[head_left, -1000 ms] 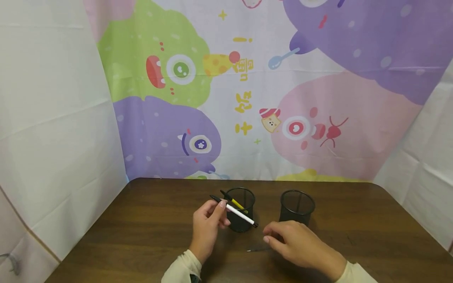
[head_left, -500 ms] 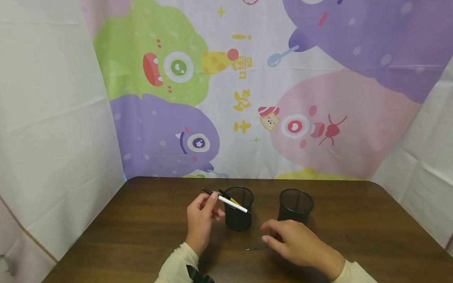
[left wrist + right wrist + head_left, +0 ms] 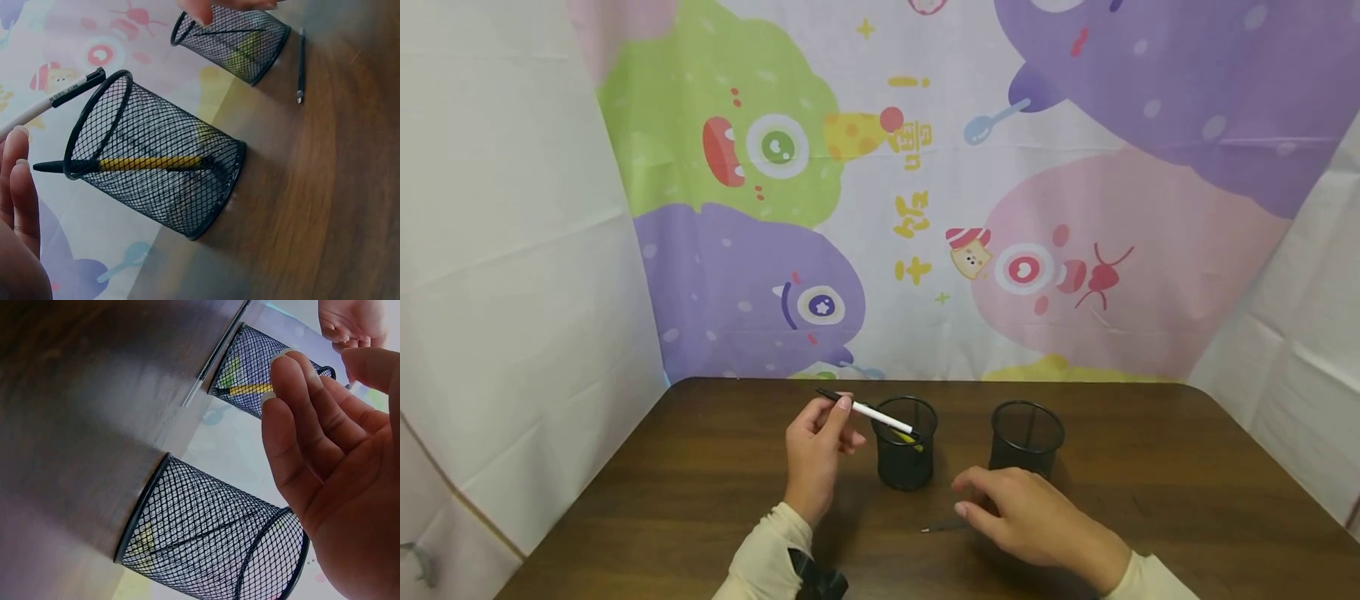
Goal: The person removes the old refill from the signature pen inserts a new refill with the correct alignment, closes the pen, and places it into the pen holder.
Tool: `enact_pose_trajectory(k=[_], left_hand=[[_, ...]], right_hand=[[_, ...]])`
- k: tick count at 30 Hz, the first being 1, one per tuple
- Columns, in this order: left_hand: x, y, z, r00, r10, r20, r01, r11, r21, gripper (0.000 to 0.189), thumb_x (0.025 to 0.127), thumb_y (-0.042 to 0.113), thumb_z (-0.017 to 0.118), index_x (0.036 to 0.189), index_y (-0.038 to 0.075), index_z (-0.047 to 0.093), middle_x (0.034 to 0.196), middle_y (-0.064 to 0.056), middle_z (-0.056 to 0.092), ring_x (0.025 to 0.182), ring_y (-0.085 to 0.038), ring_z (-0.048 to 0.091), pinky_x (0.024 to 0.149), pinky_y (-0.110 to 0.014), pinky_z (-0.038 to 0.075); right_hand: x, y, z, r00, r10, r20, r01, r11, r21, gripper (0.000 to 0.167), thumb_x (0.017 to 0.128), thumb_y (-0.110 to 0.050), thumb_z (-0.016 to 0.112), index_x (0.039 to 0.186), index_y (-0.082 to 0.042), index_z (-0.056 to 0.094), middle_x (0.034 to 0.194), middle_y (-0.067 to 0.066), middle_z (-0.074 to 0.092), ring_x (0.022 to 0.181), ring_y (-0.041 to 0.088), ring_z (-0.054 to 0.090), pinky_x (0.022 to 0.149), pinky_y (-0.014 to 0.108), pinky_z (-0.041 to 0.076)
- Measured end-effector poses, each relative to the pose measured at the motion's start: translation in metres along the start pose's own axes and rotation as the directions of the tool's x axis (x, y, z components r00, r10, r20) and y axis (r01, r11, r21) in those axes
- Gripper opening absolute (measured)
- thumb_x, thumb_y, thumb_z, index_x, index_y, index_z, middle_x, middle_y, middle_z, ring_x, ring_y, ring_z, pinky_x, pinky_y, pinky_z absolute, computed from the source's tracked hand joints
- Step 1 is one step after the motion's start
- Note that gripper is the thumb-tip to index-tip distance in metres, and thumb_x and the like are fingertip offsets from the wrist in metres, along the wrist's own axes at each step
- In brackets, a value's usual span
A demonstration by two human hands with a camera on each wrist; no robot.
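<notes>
Pinched between thumb and fingers, a white pen [image 3: 883,418] with black ends is held by my left hand [image 3: 816,450]. Its far end overlaps the mouth of the left black mesh pen holder [image 3: 905,465] in the head view. Inside that holder a yellow pen [image 3: 150,163] leans, its black end poking past the rim. My right hand [image 3: 1041,517] hovers over the table in front of the right mesh pen holder [image 3: 1027,442], fingers loosely bent and holding nothing. A thin dark pen-like stick [image 3: 302,65] with a silvery tip lies on the table, partly hidden by the right hand in the head view.
Both holders stand upright on the dark wooden table [image 3: 700,492]. Behind the table hangs a cartoon-print cloth [image 3: 925,333], with white cloth walls [image 3: 512,250] on either side. A black strap device [image 3: 820,577] sits at the left sleeve.
My left hand has moved left and slightly up with the white pen, whose far end now overlaps the left holder's mouth instead of extending past its front right. The right hand stays about where it was.
</notes>
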State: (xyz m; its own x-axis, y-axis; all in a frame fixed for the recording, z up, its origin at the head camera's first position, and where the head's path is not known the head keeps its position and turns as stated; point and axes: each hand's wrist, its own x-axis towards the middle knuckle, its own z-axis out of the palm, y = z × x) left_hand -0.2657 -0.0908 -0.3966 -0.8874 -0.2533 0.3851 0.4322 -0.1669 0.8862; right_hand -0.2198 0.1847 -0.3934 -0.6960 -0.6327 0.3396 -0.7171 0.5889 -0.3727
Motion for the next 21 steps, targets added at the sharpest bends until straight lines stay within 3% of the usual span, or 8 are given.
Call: enact_pose_trajectory(k=[10, 16, 21], left_hand=[[0.0036, -0.0023, -0.0008, 1.000, -0.005, 0.008, 0.005, 1.000, 0.002, 0.021, 0.097, 0.010, 0.067, 0.112, -0.003, 0.061, 0.074, -0.004, 0.068, 0.051, -0.014, 0.064, 0.047, -0.023, 0.048], [0.0012, -0.0071, 0.0020, 0.999, 0.024, 0.035, -0.026, 0.998, 0.050, 0.027, 0.097, 0.006, 0.065, 0.120, 0.007, 0.051, 0.072, -0.014, 0.066, 0.053, -0.032, 0.064, 0.050, -0.028, 0.050], [0.0008, -0.0069, 0.0046, 0.998, 0.034, 0.043, -0.037, 0.996, 0.080, 0.027, 0.098, 0.008, 0.064, 0.121, 0.009, 0.049, 0.072, -0.019, 0.063, 0.053, -0.031, 0.063, 0.050, -0.027, 0.051]], right_hand=[[-0.0009, 0.0009, 0.0011, 1.000, -0.010, -0.014, 0.009, 1.000, -0.009, 0.019, 0.101, -0.035, 0.062, 0.113, -0.021, 0.067, 0.084, -0.024, 0.061, 0.075, -0.005, 0.057, 0.064, 0.026, 0.051], [-0.0013, 0.0008, 0.0004, 1.000, 0.004, 0.002, -0.004, 1.000, -0.003, 0.020, 0.101, -0.036, 0.061, 0.113, -0.022, 0.067, 0.086, -0.024, 0.061, 0.076, -0.004, 0.057, 0.065, 0.027, 0.052], [-0.0010, 0.0013, 0.0000, 1.000, 0.001, 0.011, -0.001, 1.000, 0.009, 0.021, 0.101, -0.037, 0.060, 0.113, -0.021, 0.067, 0.088, -0.022, 0.063, 0.078, -0.004, 0.059, 0.066, 0.027, 0.053]])
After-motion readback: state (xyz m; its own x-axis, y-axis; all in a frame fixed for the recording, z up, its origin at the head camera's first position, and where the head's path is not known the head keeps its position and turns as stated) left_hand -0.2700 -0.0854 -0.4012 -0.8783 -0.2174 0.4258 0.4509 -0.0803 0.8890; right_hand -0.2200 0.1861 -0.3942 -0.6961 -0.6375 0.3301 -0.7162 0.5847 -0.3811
